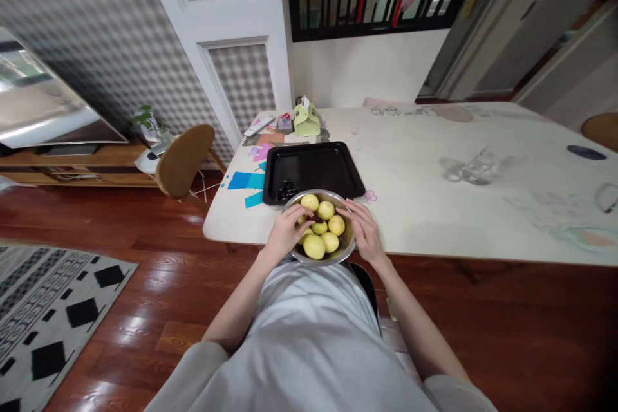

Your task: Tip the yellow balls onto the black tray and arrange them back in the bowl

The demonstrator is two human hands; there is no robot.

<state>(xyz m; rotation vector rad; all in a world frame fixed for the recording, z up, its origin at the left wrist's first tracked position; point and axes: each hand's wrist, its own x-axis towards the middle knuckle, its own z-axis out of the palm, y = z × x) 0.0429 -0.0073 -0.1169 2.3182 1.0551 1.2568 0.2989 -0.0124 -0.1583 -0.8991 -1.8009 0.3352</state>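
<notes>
Round metal bowl at the near table edge, between both hands, no long axis. Left hand inside among yellow fruits, fingertips apparently pinching a small dark piece. Right hand spread on the right rim. Six fruits counted, maybe a seventh hidden. One black baking tray just beyond, more dark pieces in its near-left corner.

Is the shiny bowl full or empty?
Full: the bowl holds a heap of round yellow fruits reaching about up to its rim.
</notes>
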